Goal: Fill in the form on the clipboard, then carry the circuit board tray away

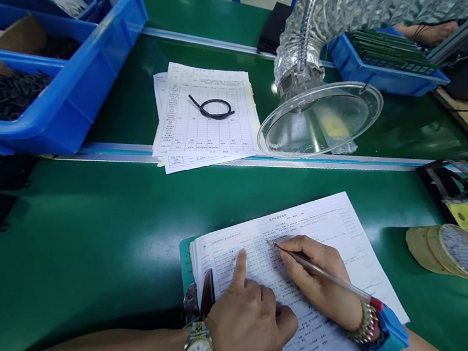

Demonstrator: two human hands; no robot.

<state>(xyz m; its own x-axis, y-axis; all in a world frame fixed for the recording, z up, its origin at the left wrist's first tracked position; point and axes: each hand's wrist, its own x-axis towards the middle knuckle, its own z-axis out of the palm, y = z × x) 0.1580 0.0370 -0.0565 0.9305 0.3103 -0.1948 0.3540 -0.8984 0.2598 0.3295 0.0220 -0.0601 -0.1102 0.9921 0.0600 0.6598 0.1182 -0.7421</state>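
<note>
Printed sheets [326, 244] lie on a green clipboard [186, 258], whose metal clip [207, 292] is at the left side. My left hand [249, 318] rests on the top sheet, its index finger stretched out to touch a printed row and the other fingers loosely curled, holding nothing. In my right hand [318, 280] is a clear pen [340, 281] with a red end, pinched between thumb and fingers. Its tip is at the paper, just right of my left index finger. Parts of the printed text are covered by both hands.
Farther back, a stack of forms [211, 138] carries a black tube loop [217, 115]. Blue bins [91, 85] hold small black parts. A clear fume hood [317, 120] hangs from a foil duct. Right are a blue tray [380, 70] of green boards, another person's hand [436, 32], and a round tub [449, 252].
</note>
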